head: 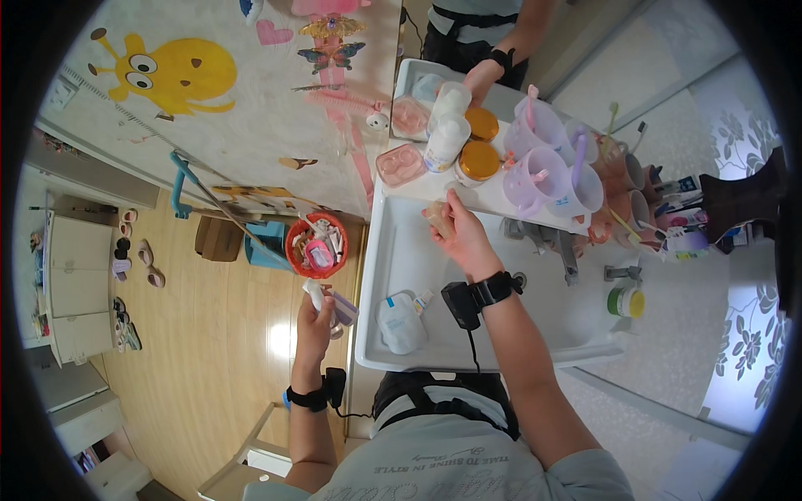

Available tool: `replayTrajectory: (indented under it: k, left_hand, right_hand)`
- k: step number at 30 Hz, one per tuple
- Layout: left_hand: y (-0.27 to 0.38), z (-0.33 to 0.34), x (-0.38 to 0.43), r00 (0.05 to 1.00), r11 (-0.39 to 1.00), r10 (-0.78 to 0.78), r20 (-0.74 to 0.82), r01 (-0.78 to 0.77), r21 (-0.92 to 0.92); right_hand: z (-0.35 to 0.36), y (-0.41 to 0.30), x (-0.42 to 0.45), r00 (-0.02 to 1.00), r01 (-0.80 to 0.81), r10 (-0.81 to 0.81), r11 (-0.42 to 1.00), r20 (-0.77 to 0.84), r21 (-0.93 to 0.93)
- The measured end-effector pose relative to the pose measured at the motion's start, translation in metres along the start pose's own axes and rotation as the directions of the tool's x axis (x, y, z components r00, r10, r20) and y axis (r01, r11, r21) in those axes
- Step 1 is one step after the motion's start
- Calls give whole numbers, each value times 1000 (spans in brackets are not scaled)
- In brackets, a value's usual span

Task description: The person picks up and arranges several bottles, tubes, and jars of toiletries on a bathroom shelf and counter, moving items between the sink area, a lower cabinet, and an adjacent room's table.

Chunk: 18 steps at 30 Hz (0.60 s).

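My right hand (468, 241) is above the white washbasin (388, 250), its fingers closed around a small beige object (440, 219), perhaps a bottle or a jar. Beyond it on the ledge are a white bottle (447, 144), a jar with an amber lid (478, 161) and a pink case (401, 165). My left hand (315, 329) is left of the basin, over the floor. It grips several small items, among them a white tube (312, 289) and a purple-and-white box (343, 309). In the basin lie a pale soft pack (401, 322) and a small white container (423, 302).
An orange-red bin (316, 272) full of waste stands left of the basin, with a blue dustpan (266, 244) behind it. Purple cups (532, 181) with toothbrushes line the ledge near the metal faucet (568, 260). A mirror (564, 69) rises behind. A yellow-lidded jar (625, 302) sits farther right.
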<state>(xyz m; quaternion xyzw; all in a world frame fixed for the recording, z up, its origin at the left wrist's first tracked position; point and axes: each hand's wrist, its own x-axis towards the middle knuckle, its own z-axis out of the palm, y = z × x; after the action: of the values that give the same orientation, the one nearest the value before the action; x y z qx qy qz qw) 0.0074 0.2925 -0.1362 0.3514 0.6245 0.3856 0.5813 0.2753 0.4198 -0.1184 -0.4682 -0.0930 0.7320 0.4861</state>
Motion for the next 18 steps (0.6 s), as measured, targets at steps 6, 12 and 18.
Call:
replayTrajectory:
  k: [6, 12, 18]
  left_hand:
    - [-8, -5, 4, 1000, 1000, -5, 10, 6, -18]
    - [-6, -8, 6, 999, 1000, 27, 23, -27, -10]
    - [9, -5, 3, 991, 990, 132, 22, -133, 39]
  right_hand:
    - [-2, -14, -3, 995, -102, 104, 987, 6, -122]
    - [-20, -4, -18, 969, -6, 75, 960, 237, -279]
    - [16, -8, -49, 964, 200, -80, 846, 252, -494]
